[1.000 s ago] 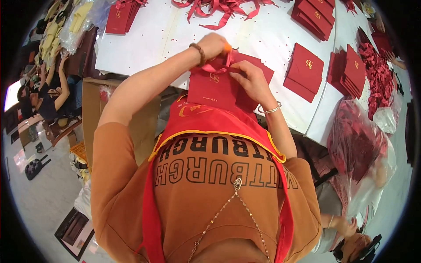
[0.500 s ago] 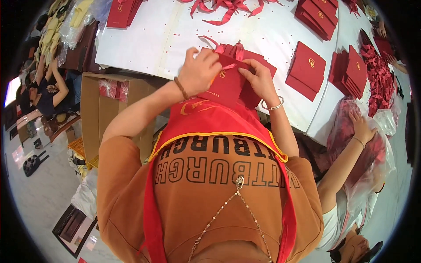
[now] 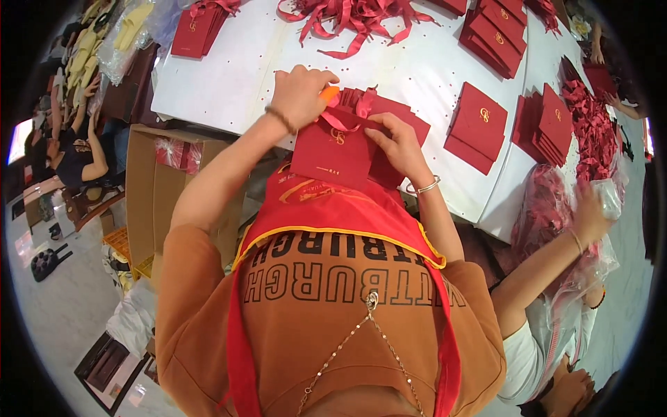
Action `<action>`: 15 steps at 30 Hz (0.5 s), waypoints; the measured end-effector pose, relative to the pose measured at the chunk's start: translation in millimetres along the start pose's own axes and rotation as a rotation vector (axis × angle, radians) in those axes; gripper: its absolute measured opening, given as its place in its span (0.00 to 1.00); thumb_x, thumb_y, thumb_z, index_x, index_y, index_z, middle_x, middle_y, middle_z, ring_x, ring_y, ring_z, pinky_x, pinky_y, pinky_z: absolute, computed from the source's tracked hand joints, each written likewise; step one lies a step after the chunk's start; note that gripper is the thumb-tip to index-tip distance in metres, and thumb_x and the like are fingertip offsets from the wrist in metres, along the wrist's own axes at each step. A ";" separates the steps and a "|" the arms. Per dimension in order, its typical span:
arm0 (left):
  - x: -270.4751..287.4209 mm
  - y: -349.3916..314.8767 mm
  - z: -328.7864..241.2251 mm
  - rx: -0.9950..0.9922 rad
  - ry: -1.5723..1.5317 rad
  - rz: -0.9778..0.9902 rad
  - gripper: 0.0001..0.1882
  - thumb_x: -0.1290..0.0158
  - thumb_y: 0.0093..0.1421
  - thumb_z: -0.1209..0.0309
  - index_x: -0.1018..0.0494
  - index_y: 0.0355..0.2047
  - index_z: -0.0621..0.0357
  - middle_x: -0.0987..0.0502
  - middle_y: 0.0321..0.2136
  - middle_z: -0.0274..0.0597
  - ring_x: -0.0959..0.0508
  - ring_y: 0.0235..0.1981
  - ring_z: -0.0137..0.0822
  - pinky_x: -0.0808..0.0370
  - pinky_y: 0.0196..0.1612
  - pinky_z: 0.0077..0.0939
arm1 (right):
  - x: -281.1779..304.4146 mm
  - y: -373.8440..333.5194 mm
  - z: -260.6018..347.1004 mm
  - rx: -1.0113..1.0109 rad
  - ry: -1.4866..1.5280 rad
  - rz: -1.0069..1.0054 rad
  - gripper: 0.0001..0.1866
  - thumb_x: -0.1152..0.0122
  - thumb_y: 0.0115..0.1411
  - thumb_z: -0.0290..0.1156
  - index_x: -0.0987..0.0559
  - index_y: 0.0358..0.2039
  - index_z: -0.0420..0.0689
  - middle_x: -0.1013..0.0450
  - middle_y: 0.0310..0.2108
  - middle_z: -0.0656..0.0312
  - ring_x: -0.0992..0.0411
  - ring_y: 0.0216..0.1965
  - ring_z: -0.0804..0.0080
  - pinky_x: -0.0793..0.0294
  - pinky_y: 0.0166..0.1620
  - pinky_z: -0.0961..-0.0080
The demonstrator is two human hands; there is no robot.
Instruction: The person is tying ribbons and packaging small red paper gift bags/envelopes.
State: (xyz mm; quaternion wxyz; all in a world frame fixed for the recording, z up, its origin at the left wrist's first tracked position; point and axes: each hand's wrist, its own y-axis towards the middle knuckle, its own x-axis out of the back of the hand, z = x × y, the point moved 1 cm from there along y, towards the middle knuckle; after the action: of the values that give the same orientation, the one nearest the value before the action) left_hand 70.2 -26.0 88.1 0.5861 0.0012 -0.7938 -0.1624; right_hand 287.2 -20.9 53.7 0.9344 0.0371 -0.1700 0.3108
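Observation:
A dark red paper gift bag (image 3: 330,154) with gold print leans at the table's near edge, against my red apron. My right hand (image 3: 397,142) pinches its upper right side, thumb on the front. At the bag's upper left corner is my left hand (image 3: 303,96), its fingers bent and closed about the end of a pink-red ribbon (image 3: 340,125) that loops across the bag's top; the grip is partly hidden. Something orange (image 3: 329,93) shows at the left fingertips, too small to name. Behind stand more red bags (image 3: 399,111) with ribbons.
Loose red ribbons (image 3: 354,21) lie at the far side of the white table (image 3: 229,76). Stacks of red bags (image 3: 476,125) stand to the right. An open cardboard box (image 3: 142,187) is at the left. A co-worker's arm (image 3: 549,267) reaches over a plastic bag at right.
My left hand has moved up and left off the bag's front, uncovering more of the print and the ribbon. The right hand keeps its hold. The co-worker's hand at right has shifted.

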 end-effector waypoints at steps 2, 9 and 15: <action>-12.3 14.8 8.1 0.353 -0.233 0.401 0.12 0.50 0.52 0.61 0.26 0.37 0.47 0.23 0.27 0.35 0.24 0.32 0.37 0.31 0.33 0.39 | 0.5 -0.6 3.8 0.020 -0.010 -0.008 0.12 0.43 0.53 0.27 0.27 0.38 0.39 0.29 0.31 0.57 0.31 0.31 0.64 0.33 0.36 0.75; -11.2 24.7 13.1 0.337 -0.307 0.471 0.14 0.54 0.52 0.66 0.26 0.40 0.44 0.22 0.29 0.37 0.23 0.32 0.38 0.29 0.34 0.32 | 3.0 0.0 13.5 0.087 -0.024 -0.005 0.10 0.44 0.53 0.26 0.26 0.38 0.40 0.30 0.31 0.56 0.31 0.31 0.62 0.32 0.36 0.73; 11.6 26.9 12.3 0.223 -0.327 0.339 0.14 0.56 0.52 0.71 0.24 0.36 0.47 0.22 0.31 0.40 0.24 0.34 0.39 0.29 0.38 0.32 | 6.8 -1.0 18.1 0.051 -0.065 0.020 0.10 0.44 0.53 0.26 0.26 0.38 0.41 0.31 0.30 0.56 0.31 0.31 0.62 0.33 0.35 0.73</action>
State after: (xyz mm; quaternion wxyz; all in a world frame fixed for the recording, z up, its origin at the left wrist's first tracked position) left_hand 60.1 0.4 102.7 0.4650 -0.0935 -0.8799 0.0284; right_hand 287.6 -21.0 73.1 0.9240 0.0695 -0.1926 0.3228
